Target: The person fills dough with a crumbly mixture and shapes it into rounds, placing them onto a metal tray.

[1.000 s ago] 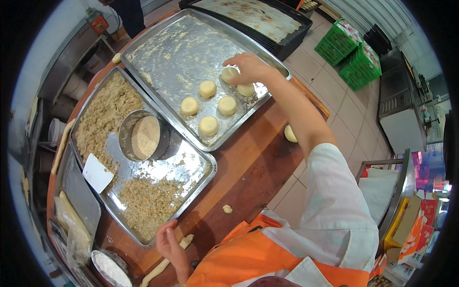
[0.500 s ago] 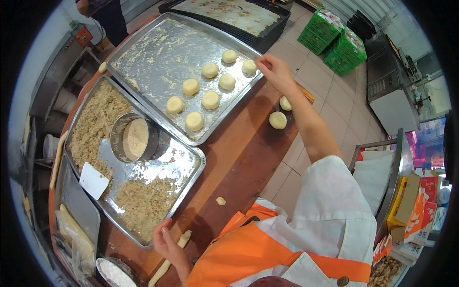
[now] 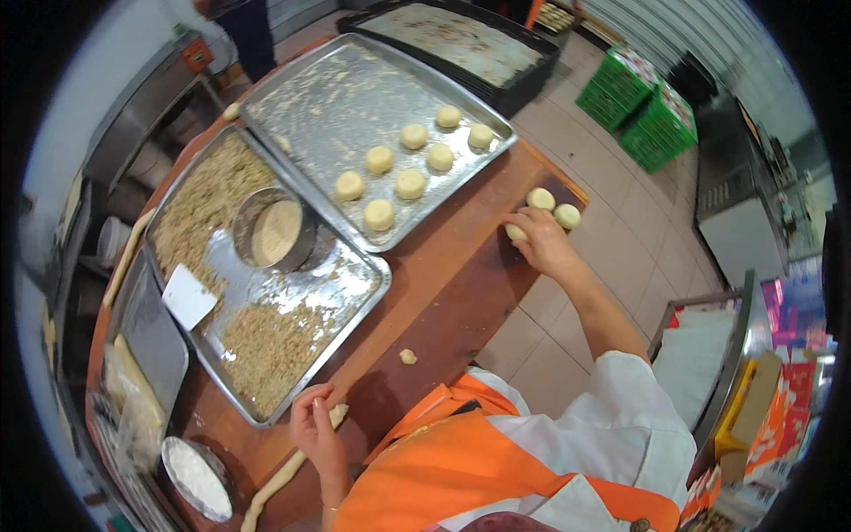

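Dough rounds [image 3: 409,184], eight in a powder-streaked tray [image 3: 306,97]

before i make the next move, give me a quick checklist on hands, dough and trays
1. Right hand at the nearest loose dough round: ok, fingers are at it.
2. Firm grip on that round: cannot tell, the fingers hide part of it.
3. Left hand clear of the dough rope: cannot tell, they overlap in view.
4. Eight rounds on the upper tray spaced apart: ok.
5. Table free of scraps: not ok, a small dough scrap lies near the apron.
6. Round metal container upright in the lower tray: ok.
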Action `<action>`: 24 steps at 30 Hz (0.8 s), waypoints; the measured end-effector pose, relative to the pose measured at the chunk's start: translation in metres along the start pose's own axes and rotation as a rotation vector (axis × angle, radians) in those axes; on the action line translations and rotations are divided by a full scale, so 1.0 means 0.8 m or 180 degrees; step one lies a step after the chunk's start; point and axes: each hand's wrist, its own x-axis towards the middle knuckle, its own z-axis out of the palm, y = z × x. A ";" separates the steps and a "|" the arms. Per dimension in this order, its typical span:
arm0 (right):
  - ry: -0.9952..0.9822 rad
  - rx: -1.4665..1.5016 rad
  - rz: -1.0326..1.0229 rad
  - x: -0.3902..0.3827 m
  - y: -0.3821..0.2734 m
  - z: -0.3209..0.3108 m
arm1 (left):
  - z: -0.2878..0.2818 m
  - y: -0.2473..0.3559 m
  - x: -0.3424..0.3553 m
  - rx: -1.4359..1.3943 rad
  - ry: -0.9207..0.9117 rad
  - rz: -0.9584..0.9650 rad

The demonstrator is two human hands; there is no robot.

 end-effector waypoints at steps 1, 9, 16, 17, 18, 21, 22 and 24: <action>0.0012 0.0258 0.0059 0.009 -0.005 -0.006 | -0.002 -0.001 -0.002 -0.0024 0.0027 -0.0008; 0.0089 0.1116 -0.0906 0.198 -0.128 0.009 | -0.013 -0.011 -0.004 -0.0185 0.0288 -0.0196; -0.0170 0.0697 -0.0813 0.350 -0.153 0.131 | -0.038 -0.019 0.001 -0.0060 0.0712 -0.0399; -0.0106 0.0639 -0.0774 0.360 -0.150 0.140 | -0.042 -0.023 0.002 -0.0046 0.0723 -0.0389; -0.0173 0.0588 -0.0825 0.369 -0.150 0.148 | -0.045 -0.027 0.003 -0.0027 0.0746 -0.0390; -0.0354 0.0333 -0.0930 0.389 -0.148 0.172 | -0.046 -0.030 0.007 -0.0231 0.0817 -0.0559; -0.0411 0.0183 -0.0944 0.393 -0.145 0.180 | -0.046 -0.031 0.008 -0.0228 0.0805 -0.0564; -0.0462 0.0215 -0.0936 0.396 -0.147 0.189 | -0.046 -0.032 0.011 -0.0225 0.0803 -0.0584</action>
